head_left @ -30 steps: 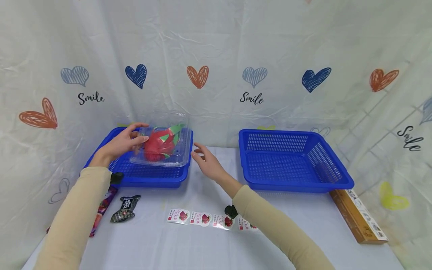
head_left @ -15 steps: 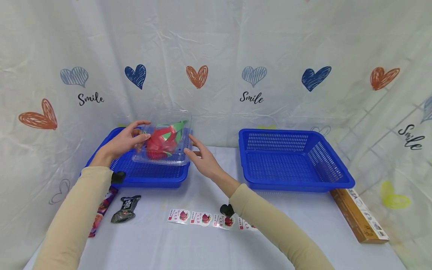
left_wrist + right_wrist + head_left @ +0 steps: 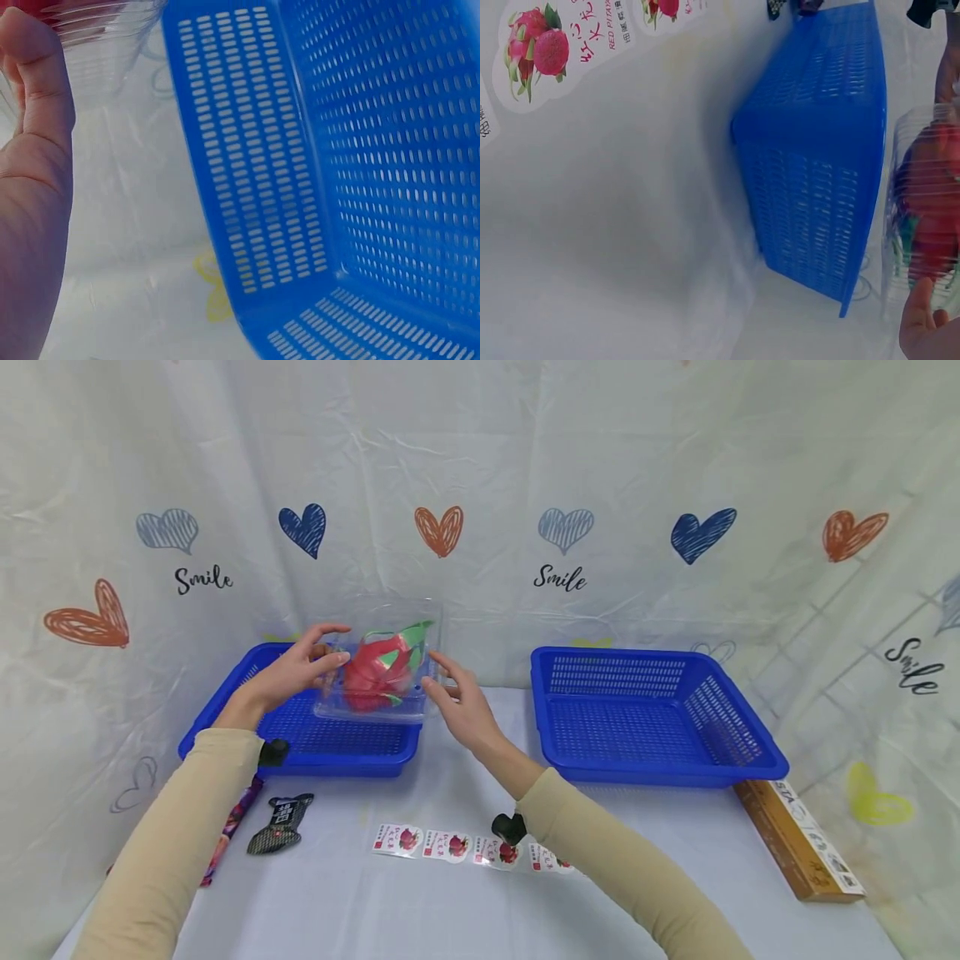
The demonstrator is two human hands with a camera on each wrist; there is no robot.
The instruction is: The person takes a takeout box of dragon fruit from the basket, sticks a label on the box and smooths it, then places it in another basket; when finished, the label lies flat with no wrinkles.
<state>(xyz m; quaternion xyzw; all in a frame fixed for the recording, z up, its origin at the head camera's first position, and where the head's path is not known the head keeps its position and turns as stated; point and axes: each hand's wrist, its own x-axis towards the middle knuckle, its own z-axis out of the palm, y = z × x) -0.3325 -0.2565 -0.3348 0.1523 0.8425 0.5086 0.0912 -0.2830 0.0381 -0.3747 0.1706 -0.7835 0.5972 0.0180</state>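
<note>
A clear plastic clamshell box is held up over the left blue basket in the head view. Inside it lies a red dragon fruit with green leaf tips. My left hand grips the box's left side, thumb toward me. On the opposite side, my right hand holds the right edge between thumb and fingers. The right wrist view shows a fingertip of that hand against the ribbed box wall. Only the left thumb side shows clearly in the left wrist view.
Another blue basket stands on the right, by a long brown box. A strip of dragon fruit stickers lies in front. At the left are a black packet and a purple packet. A printed curtain hangs behind.
My right hand has come in from beside the box and taken its right edge. Both hands have carried the box with the dragon fruit slightly up and to the right.
</note>
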